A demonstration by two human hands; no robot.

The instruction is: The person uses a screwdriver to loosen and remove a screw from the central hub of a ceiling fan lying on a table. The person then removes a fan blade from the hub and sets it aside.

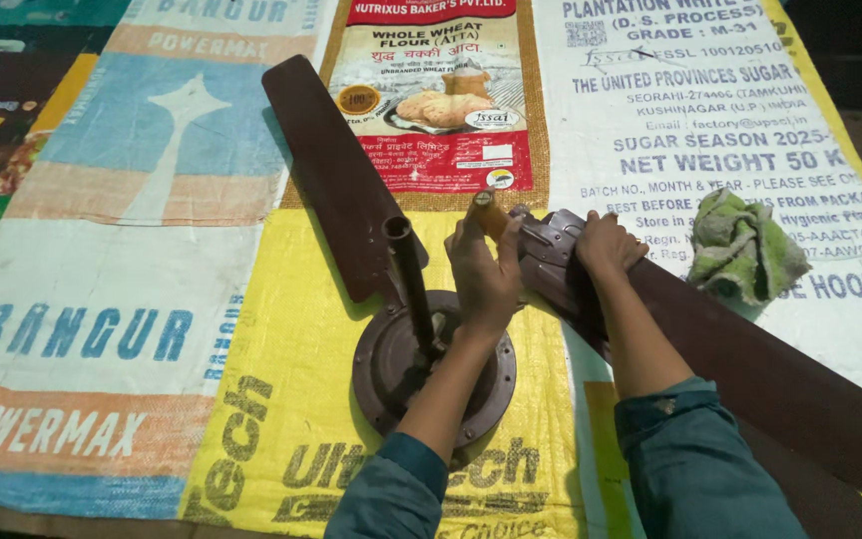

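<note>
Fan motor on sack-covered floor | left blade mounted | right blade at bracket, fastening judged unfinished | left hand fingers gripping screwdriver | right hand fingers pressed closed on bracket | rag apart.

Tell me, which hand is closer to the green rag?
Right. The right hand presses the fan blade bracket just left of the green rag; the left hand, gripping a yellow-handled tool, is farther left.

The fan blades look like matt brown painted metal, the round motor housing dull, worn metal, the woven plastic sacks coarse, and the green rag soft cloth.
</note>
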